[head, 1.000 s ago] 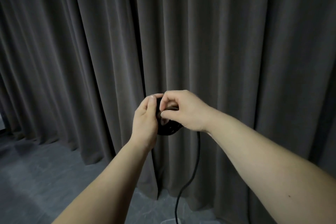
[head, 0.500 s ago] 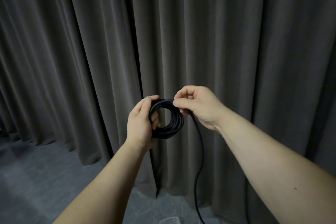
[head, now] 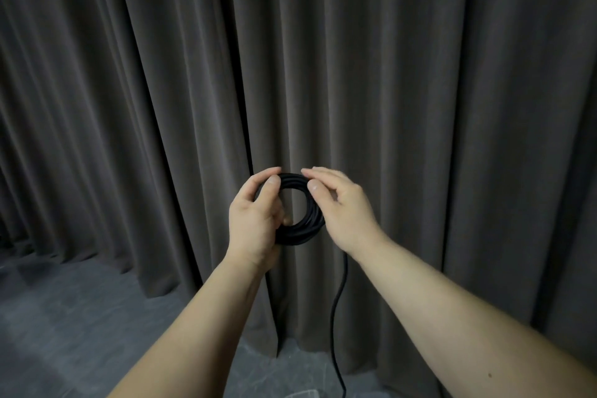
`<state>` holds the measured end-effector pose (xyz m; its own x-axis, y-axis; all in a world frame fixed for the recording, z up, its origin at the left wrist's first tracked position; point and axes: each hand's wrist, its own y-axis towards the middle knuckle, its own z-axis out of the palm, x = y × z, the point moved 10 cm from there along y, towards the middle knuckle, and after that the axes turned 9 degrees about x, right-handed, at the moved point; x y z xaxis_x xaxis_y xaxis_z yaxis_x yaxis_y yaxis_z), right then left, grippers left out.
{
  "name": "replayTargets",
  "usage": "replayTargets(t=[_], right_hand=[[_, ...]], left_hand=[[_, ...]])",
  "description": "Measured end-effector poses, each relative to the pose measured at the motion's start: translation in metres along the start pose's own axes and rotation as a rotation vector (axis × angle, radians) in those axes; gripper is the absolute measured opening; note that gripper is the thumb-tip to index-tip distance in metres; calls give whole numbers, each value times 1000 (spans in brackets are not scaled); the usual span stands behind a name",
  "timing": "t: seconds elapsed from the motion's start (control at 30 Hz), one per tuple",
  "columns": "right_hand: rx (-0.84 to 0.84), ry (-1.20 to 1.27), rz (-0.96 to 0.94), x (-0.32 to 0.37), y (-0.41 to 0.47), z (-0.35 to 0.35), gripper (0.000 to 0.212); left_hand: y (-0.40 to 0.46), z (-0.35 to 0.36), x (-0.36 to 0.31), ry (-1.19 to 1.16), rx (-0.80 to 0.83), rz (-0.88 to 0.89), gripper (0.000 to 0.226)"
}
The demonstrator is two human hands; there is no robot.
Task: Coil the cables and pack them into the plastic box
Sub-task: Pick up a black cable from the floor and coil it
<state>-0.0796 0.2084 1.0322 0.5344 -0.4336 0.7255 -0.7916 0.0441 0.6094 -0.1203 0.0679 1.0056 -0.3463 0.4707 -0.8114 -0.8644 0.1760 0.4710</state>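
Observation:
A black cable is wound into a small round coil (head: 305,226), held up at chest height in front of the curtain. My left hand (head: 255,220) grips the coil's left side, thumb on the near face and fingers curled behind. My right hand (head: 342,213) pinches the cable at the coil's upper right between thumb and forefinger. The loose tail of the cable (head: 336,317) hangs from under my right wrist down to the floor. The plastic box shows only as a pale edge (head: 305,393) at the bottom of the frame.
A dark grey pleated curtain (head: 387,74) fills the whole background, close behind my hands. Grey floor (head: 64,317) lies at the lower left and runs under the curtain's hem.
The coil has turned to face me as an open ring. My right hand has carried the cable over the top and down the right side, laying another turn.

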Motion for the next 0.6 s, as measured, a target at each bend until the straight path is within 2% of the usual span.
replayTargets(t=[0.1,0.2,0.4,0.5,0.6], right_hand=[[60,-17,59,-9,-4,13,38],[-32,-67,54,-4,-3,3,32],[-123,-112,54,-6,1,-9,27],[-91,-155,55,-1,4,-5,28],[68,-53,140,-10,5,10,37]], left_hand=[[1,5,0,-30,21,-8,16],[0,9,2,-47,29,-30,20],[-1,22,8,-163,73,-134,46],[1,14,1,-85,3,-67,30],[5,0,-9,-59,-90,32,21]])
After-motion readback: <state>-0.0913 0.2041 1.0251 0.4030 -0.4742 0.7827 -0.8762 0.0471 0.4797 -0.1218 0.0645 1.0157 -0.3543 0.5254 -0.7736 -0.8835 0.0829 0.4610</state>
